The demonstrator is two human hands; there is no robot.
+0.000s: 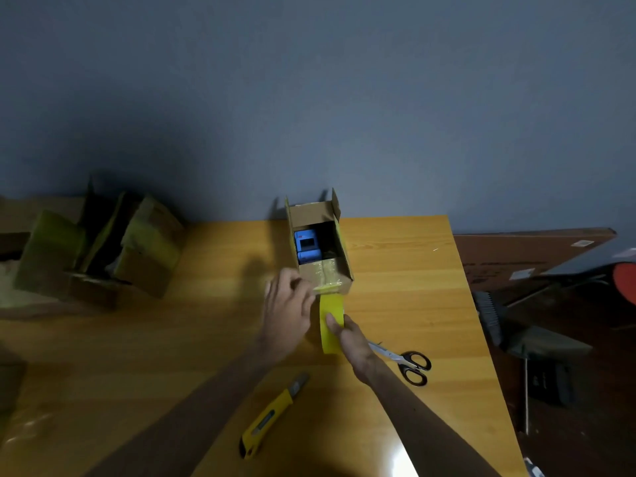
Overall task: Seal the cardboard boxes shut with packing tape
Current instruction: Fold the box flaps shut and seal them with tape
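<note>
where open cardboard box (344, 256) sits on wood tabletop (395, 287), pinches crinkly tape strip (327, 285) at its near flap with left hand (287, 304) fingers; grips smooth yellow tape roll (330, 304) just beside with curled right hand (354, 342) fingers.

The right hand (354, 342) covers part of the tape roll (329, 333) and the blade tips of the scissors (407, 363). Whether the left hand (287, 306) pinches or presses the tape at the near end of the box (342, 246) cannot be told. Boxes (103, 249) at the far left corner of the desk (406, 277) are blurred. A red object (628, 281) is cut by the frame's right edge.
</note>
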